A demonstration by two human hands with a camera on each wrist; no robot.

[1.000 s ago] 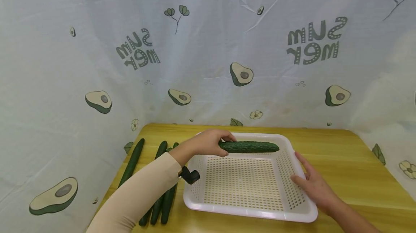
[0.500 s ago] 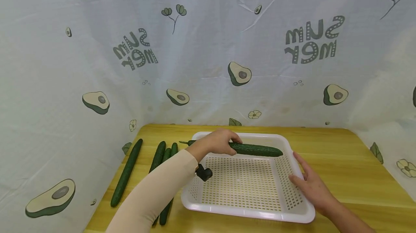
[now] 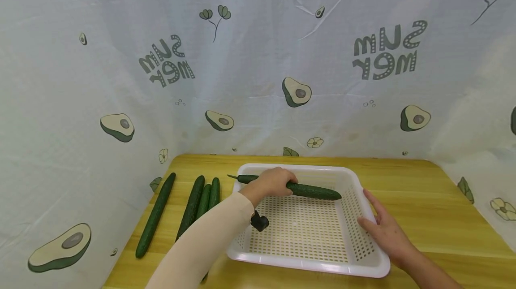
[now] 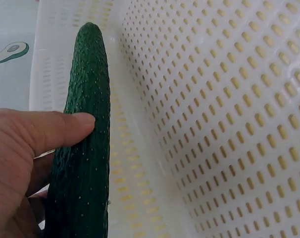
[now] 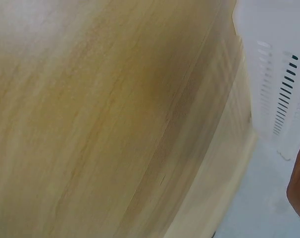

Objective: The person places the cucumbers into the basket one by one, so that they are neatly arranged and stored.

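Observation:
My left hand [image 3: 275,182] grips a long dark green cucumber [image 3: 316,191] around its middle. The cucumber lies crosswise inside the far part of a white perforated plastic basket [image 3: 296,263], its thin stem pointing left over the rim. In the left wrist view the thumb presses on the bumpy skin of the cucumber [image 4: 85,163], and the other fingers are partly hidden behind it. On the basket's right side, my right hand [image 3: 387,233] holds the rim, thumb over the inside and fingers outside. Only a bit of that hand [image 5: 299,183] shows in the right wrist view.
Left of the basket, several cucumbers [image 3: 193,201] lie side by side on the wooden table [image 3: 435,217], partly covered by my left sleeve [image 3: 213,239]. Another cucumber [image 3: 156,215] lies apart near the left edge. A printed curtain [image 3: 258,56] hangs behind.
The left hand has carried the cucumber a little right, then lowered it into the basket's far part. The right hand has stayed on the rim.

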